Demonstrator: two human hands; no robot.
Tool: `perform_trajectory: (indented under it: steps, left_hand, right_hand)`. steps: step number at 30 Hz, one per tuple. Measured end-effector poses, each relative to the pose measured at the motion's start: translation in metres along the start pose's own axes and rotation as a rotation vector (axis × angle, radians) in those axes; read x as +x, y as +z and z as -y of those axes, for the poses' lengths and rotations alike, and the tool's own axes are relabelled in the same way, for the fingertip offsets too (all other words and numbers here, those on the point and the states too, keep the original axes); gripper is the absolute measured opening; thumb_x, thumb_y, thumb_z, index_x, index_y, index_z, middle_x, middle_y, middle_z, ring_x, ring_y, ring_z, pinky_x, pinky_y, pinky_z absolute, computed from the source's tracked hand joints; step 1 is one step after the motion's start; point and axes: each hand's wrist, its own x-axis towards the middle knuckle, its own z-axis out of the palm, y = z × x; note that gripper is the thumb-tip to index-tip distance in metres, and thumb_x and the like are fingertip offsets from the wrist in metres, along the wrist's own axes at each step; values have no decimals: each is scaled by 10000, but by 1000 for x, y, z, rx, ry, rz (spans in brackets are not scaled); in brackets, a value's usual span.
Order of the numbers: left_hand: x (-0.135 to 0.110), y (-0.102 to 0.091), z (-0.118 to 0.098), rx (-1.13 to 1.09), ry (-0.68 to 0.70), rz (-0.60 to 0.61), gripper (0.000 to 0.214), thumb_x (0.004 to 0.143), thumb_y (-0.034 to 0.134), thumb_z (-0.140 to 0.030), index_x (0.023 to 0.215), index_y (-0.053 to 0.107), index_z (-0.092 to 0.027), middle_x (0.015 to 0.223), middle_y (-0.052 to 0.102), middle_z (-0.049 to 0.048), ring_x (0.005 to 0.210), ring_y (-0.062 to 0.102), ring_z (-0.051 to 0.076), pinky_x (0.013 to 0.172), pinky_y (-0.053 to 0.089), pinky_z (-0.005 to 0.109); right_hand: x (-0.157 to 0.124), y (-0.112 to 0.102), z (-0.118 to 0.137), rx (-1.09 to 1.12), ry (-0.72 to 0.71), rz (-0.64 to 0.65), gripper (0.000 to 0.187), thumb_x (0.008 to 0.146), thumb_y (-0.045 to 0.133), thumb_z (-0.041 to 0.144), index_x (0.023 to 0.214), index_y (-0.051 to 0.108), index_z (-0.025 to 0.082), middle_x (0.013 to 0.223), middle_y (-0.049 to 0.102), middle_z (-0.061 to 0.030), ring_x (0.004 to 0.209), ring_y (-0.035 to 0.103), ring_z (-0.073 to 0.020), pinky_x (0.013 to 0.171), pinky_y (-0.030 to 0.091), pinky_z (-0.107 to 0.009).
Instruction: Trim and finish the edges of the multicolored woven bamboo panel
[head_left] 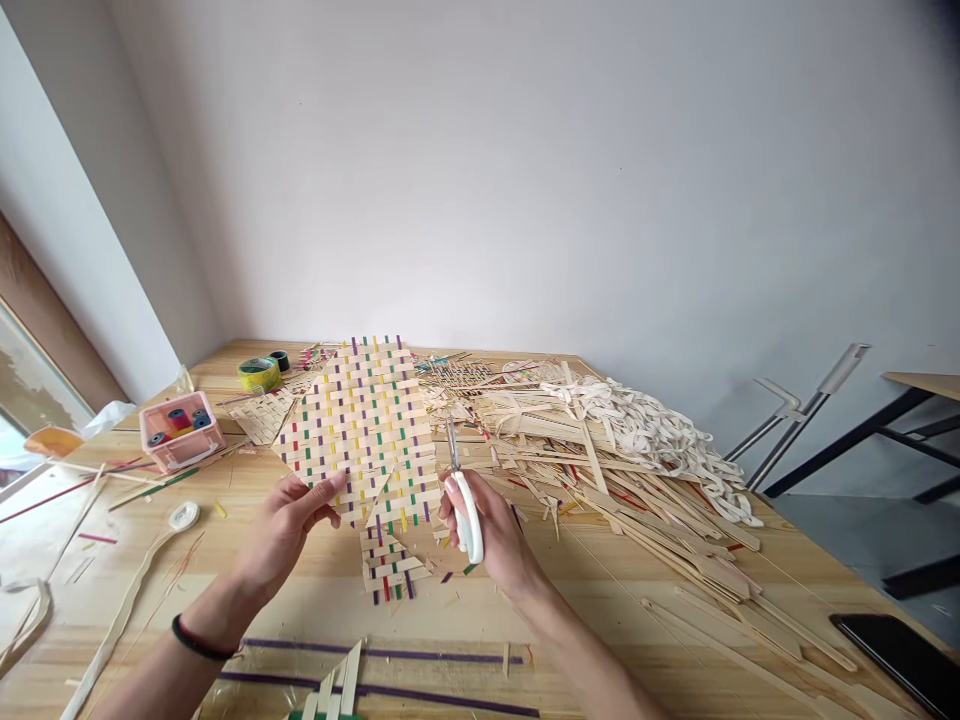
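Note:
A woven mat (364, 425) of pale strips crossed with coloured ones is held up, tilted, over the wooden table (615, 610). My left hand (289, 525) pinches its lower left edge, thumb on top. My right hand (487, 535) grips white-handled scissors (461, 490), blades pointing up beside the mat's right edge. A smaller woven offcut (390, 570) lies flat on the table between my hands.
A big heap of pale strips and white bands (615, 440) covers the table's right half. A pink box of thread spools (180, 430) and tape rolls (259, 373) stand at the left. Purple strips (375, 672) lie near me. A dark phone (904, 655) rests at the right corner.

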Motion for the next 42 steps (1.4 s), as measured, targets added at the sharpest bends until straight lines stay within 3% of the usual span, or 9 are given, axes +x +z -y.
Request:
perform_trajectory:
  steps: [16,42]
  left_hand:
    - [-1,-1,0,6,6,-5,306,622,970,-444,664,839,-171,783,747,71,691,569,166,577,519,244]
    - [-1,-1,-2,-12,-4,8,320,628,980,-437,746,859,-165,843,776,89,729,589,172,577,532,230]
  right_hand:
    - [0,2,-1,-7,-5,-11,528,877,680,727,1012,621,220,788,596,-4,648,499,-155,565,440,-272]
    - [0,1,-1,18,-1,26,466,918,680,669,1049,635,224,781,607,3,631,512,-140,561,442,-262]
